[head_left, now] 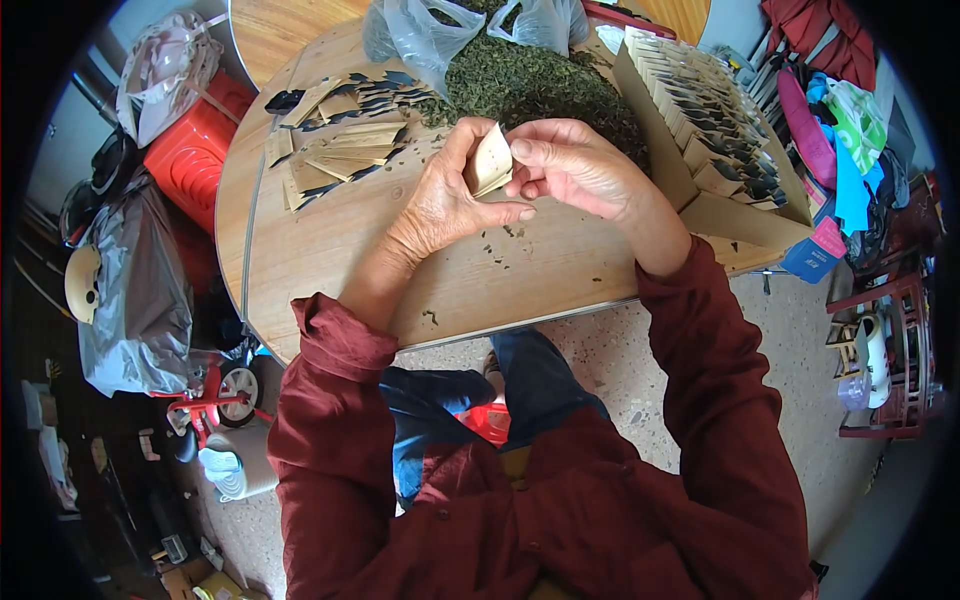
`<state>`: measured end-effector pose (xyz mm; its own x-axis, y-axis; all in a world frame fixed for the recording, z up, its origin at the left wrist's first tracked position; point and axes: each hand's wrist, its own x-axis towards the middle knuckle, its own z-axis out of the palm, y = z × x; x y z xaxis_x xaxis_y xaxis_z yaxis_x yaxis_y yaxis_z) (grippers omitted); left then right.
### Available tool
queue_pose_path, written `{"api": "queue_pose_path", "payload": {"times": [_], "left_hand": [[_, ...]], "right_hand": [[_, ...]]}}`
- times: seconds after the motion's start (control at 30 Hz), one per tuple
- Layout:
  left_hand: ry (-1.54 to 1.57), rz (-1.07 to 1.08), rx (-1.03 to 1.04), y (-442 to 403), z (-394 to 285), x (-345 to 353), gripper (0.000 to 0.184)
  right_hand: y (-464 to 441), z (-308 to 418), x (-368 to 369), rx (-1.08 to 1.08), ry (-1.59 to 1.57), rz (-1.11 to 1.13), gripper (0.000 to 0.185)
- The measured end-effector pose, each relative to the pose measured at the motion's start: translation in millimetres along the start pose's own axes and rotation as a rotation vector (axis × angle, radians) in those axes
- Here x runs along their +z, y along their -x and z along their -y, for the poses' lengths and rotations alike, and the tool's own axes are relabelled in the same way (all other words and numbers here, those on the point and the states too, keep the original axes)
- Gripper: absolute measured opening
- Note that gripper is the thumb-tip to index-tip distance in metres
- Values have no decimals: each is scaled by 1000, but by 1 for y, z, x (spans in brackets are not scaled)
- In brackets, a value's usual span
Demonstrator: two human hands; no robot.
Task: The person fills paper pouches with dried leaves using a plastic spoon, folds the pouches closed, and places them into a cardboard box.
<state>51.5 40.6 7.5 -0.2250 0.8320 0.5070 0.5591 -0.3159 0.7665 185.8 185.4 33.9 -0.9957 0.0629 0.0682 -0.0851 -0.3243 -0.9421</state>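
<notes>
A small tan paper packet [490,163] stands tilted in my left hand [440,200], gripped with the thumb below and the fingers behind. At the packet's right edge, the curled thumb and fingers of my right hand [580,168] pinch it. What lies inside the packet is hidden. Just beyond both hands spreads a heap of dried dark green leaves [535,85], with clear plastic bags [425,40] at its back. Left of my hands lie several flat paper packets [345,150] with dark ends, in loose rows.
An open cardboard box [745,222] at the table's right holds rows of similar packets [700,120]. Leaf crumbs dot the round wooden table [330,240]. A red stool [200,150] stands at the left, and bags and cloths [850,130] are piled at the right.
</notes>
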Motion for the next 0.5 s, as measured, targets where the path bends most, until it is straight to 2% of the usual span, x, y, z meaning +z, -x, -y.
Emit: {"api": "queue_pose_path", "payload": {"times": [0.17,0.23,0.27,0.3,0.33,0.4,0.47,0.5], "left_hand": [[37,38,-13,1,0,3,74],[0,15,64,-1,3,5,49],[1,16,62,0,5,5,49],[32,32,-5,1,8,3,36],[62,48,-72,2,10,1,24],[75,44,-105,2,13,-1,22],[86,39,-138,1,16,-2,22],[154,39,-131,0,17,-1,23]], "right_hand": [[-4,-7,-2,-21,83,-25,22],[-6,-7,-4,-64,139,-55,22],[-7,-4,-4,-114,326,-128,23],[-8,-2,-4,-164,513,-201,25],[-9,-3,-6,-161,512,-202,25],[-15,-2,-6,-370,688,-300,23],[-15,2,-4,-363,687,-333,28],[-14,2,-3,-456,808,-358,27]]}}
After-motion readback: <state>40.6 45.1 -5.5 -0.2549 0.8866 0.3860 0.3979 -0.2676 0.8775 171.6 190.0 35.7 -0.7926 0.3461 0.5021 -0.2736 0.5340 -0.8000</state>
